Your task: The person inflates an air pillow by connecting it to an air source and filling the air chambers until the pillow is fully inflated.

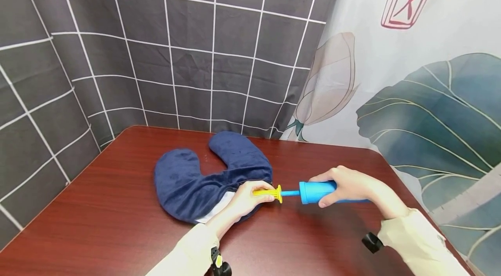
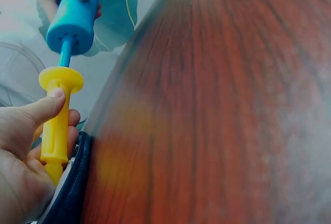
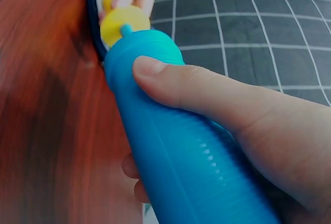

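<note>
A blue hand pump lies level above the table, its thin blue rod running left to a yellow flanged end piece. My left hand grips that yellow piece, thumb along its side in the left wrist view; its tapered tip points toward the pillow. My right hand wraps round the blue barrel, with the thumb on top near its collar. Under and behind the left hand rests a navy U-shaped neck pillow, its zipped edge parted and white lining showing.
The reddish-brown wooden table carries the pillow. A dark grey curtain with white grid lines hangs behind and at left. A pale cloth with a leaf print hangs at the right. Small black devices sit at both wrists.
</note>
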Demonstrator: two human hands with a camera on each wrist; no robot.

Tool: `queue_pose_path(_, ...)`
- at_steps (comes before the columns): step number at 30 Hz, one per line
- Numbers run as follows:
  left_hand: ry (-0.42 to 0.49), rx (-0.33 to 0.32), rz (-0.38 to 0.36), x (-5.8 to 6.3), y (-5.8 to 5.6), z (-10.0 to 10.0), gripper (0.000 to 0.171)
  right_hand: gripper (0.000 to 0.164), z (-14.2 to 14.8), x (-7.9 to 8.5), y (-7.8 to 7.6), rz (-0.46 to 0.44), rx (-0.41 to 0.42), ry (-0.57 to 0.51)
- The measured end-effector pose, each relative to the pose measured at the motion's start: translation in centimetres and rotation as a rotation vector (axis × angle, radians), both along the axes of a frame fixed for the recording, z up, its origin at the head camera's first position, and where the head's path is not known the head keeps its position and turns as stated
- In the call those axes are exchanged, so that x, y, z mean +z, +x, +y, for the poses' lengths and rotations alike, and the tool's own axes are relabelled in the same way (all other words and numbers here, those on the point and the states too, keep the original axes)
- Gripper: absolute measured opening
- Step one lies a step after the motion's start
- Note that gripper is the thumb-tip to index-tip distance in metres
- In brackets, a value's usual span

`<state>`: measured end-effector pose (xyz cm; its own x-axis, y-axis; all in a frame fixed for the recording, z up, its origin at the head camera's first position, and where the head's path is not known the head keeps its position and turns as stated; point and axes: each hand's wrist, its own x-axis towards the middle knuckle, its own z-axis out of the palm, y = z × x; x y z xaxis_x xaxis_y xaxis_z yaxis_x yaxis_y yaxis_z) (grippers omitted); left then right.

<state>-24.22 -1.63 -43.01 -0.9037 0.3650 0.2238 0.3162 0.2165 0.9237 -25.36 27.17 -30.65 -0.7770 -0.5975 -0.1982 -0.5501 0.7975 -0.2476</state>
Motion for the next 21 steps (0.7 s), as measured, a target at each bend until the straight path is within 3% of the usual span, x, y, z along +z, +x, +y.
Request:
queue_pose_path(10,-0.018,0.005,0.008,0.2,-0.1,0.1,0.02,0.065,4.6,1.6,1.0,0.009,-0.011,-0.043)
queue_pose_path(15,-0.004,0.001,-0.003,0.3,-0.1,0.0,0.02,0.064,6.7,2.3,1.6,0.012,-0.061,-0.032)
queue_pose_path(21,0.002,-0.016,-0.032,0.4,-0.1,0.0,0.02,0.063,7.8,2.9,2.0,-0.011,-0.072,-0.044)
